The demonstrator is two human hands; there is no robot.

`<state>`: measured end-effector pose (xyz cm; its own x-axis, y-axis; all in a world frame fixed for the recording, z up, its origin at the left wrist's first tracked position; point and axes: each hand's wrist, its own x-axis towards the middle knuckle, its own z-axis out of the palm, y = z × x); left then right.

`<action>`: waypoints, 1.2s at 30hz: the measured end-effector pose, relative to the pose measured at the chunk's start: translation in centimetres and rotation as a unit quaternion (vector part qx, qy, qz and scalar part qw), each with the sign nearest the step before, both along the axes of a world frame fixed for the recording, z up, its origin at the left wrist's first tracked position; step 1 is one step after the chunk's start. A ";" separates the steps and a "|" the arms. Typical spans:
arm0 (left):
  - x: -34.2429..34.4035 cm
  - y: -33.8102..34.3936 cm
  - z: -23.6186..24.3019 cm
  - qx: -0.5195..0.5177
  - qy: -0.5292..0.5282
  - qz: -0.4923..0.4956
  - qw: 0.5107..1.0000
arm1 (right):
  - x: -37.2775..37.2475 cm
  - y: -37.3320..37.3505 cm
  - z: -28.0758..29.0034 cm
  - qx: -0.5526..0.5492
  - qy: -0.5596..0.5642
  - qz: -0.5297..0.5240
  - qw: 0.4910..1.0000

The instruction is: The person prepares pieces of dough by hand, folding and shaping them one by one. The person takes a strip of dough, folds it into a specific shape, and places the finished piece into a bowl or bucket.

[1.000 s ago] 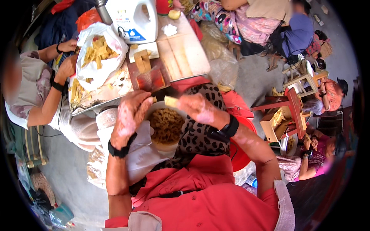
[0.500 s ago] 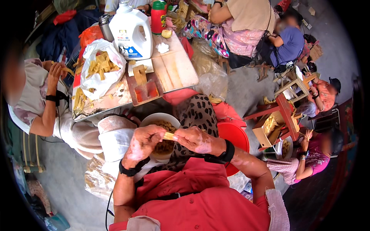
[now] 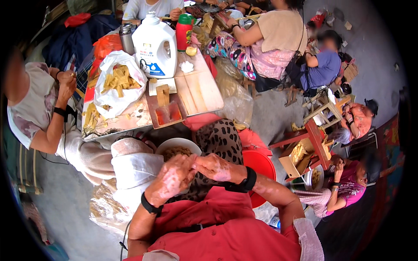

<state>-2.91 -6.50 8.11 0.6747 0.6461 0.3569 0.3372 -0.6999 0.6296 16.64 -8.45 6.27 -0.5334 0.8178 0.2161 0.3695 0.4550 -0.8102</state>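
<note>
My left hand (image 3: pixel 174 176) and my right hand (image 3: pixel 220 168) meet fingertip to fingertip over my lap. The fingers of both are closed in a pinch, and whatever lies between them is hidden from above. Just beyond the hands, a white bowl (image 3: pixel 191 145) rests on my lap, partly covered by them. Short yellow-brown pieces (image 3: pixel 176 152) fill it. Each wrist wears a black band. A white cloth (image 3: pixel 137 167) is draped over my left knee, beside my left forearm.
Ahead stands a table (image 3: pixel 202 93) with a white jug (image 3: pixel 154 48), a bag of yellow strips (image 3: pixel 119 82), a red tin with a green lid (image 3: pixel 184 30) and a wooden block tool (image 3: pixel 163 98). A red bucket (image 3: pixel 266 167) is at my right. Several people sit around.
A pale yellow strip showed between my fingertips before and is now out of sight. My hands have moved slightly nearer me and closer together. The view has shifted a little.
</note>
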 end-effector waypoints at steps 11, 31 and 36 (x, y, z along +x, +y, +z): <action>-3.5 1.5 -1.4 -0.103 0.027 -0.062 0.992 | 0.8 -0.9 0.1 -0.039 -0.024 0.012 0.999; -8.3 3.3 -2.8 -0.509 -0.723 0.060 0.464 | -12.6 5.6 0.6 0.053 0.135 -0.049 0.988; -6.6 3.0 -2.7 -0.376 -0.477 0.156 0.779 | -11.9 5.3 -0.9 -0.040 0.179 -0.074 0.980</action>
